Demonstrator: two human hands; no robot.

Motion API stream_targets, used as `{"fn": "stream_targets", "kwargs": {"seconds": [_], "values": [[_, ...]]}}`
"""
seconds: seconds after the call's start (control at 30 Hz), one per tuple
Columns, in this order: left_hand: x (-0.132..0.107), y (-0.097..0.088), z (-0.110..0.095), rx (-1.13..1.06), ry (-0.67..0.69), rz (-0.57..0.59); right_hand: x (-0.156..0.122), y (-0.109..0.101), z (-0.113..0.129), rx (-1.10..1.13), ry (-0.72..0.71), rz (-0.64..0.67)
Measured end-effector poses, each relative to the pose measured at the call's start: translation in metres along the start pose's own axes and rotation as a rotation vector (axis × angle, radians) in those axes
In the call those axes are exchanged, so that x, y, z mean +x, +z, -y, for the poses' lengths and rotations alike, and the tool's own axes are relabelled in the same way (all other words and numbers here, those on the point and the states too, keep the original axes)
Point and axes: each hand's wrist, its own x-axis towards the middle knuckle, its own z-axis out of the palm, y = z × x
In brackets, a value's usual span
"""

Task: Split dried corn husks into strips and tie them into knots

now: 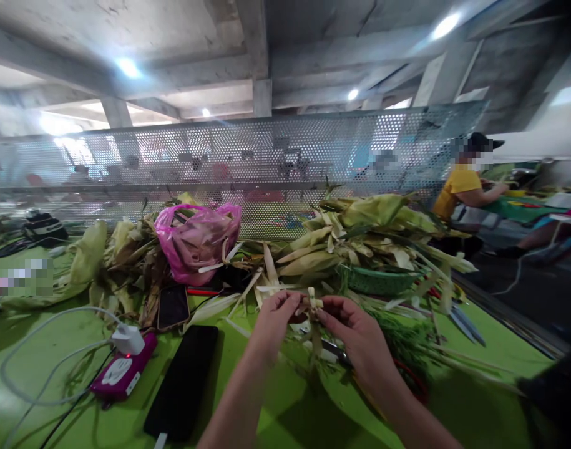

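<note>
Both my hands are raised over a green table [276, 411] and pinch a small folded piece of pale palm-leaf strip [312, 302] between them. My left hand [274, 321] grips its left side with closed fingers. My right hand [351, 327] holds its right side, fingers curled round it. A loose end of the strip [317, 340] hangs down below the fold. Behind my hands lies a pile of green and yellow leaves [369, 234], partly over a green basket [376, 280].
A black phone [185, 380], a second phone [173, 305], a pink power bank [122, 373] with a white plug and cable, and a pink plastic bag [196, 240] lie left. Scissors [465, 321] lie right. A perforated metal screen [266, 156] stands behind. A person in yellow [460, 187] sits far right.
</note>
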Motion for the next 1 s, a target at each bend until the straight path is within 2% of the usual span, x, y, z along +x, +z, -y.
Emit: {"fn": "stream_targets", "kwargs": {"seconds": [0.17, 0.37, 0.5, 0.6, 0.67, 0.8, 0.9, 0.97, 1.0], "values": [[0.004, -0.001, 0.008, 0.064, 0.052, 0.025, -0.003, 0.003, 0.003, 0.072, 0.066, 0.057], [0.007, -0.003, 0.015, 0.202, 0.118, 0.017, -0.003, 0.001, 0.003, -0.030, 0.033, 0.078], [0.009, 0.000, 0.023, 0.125, 0.057, 0.032, 0.002, -0.003, 0.000, -0.085, -0.020, -0.003], [0.010, 0.001, 0.028, 0.197, 0.073, 0.054, 0.004, -0.005, -0.001, -0.081, -0.018, -0.061], [0.011, 0.000, 0.028, 0.275, 0.077, 0.038, 0.005, -0.006, -0.001, -0.074, 0.017, -0.037], [0.008, 0.000, 0.025, 0.485, 0.152, 0.007, 0.007, -0.007, 0.002, -0.182, 0.056, 0.038], [0.004, 0.003, 0.023, 0.649, 0.292, -0.041, 0.009, -0.005, 0.007, -0.264, 0.025, 0.051], [0.003, 0.004, 0.022, 0.688, 0.360, -0.059, 0.009, -0.002, 0.012, -0.263, 0.010, 0.045], [0.003, 0.004, 0.023, 0.661, 0.349, -0.053, 0.008, -0.001, 0.014, -0.245, 0.005, 0.028]]}}
